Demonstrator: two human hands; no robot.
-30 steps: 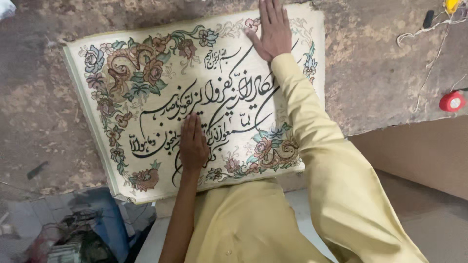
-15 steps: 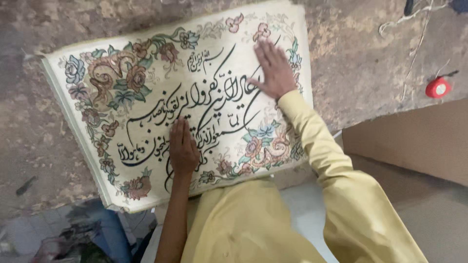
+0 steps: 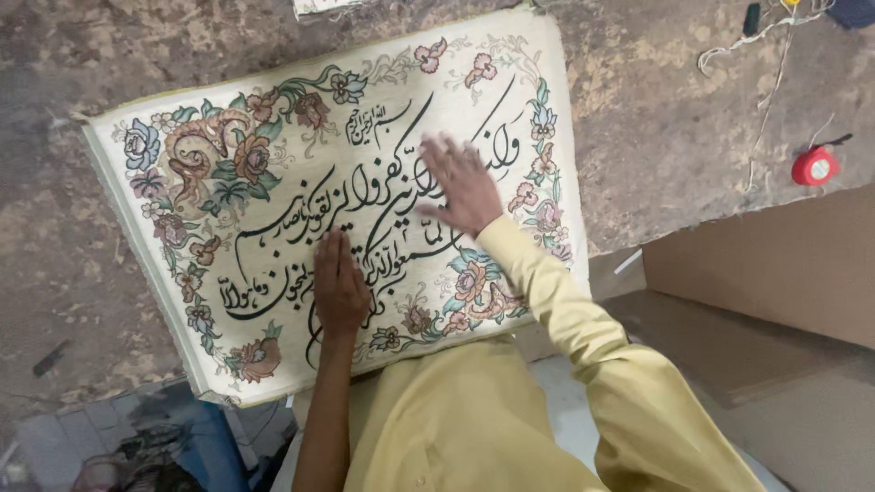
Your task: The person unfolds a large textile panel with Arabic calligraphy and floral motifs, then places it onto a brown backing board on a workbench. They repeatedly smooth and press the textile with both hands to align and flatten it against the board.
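Observation:
A cream woven panel with black flowing script and a flowered border lies flat on a rough, stained surface. My left hand rests palm down on its lower middle, fingers together and pointing away from me. My right hand lies flat on the panel's centre right, fingers spread, with a yellow sleeve behind it. Neither hand holds anything. My yellow shirt covers the panel's near edge.
A red round tape measure sits on the surface at the right. White cords trail at the top right. A brown cardboard sheet lies at the right. Dark clutter sits at the bottom left.
My right hand has slid from the panel's far right corner toward its middle. My left hand stays pressed on the lower part. The view has shifted slightly.

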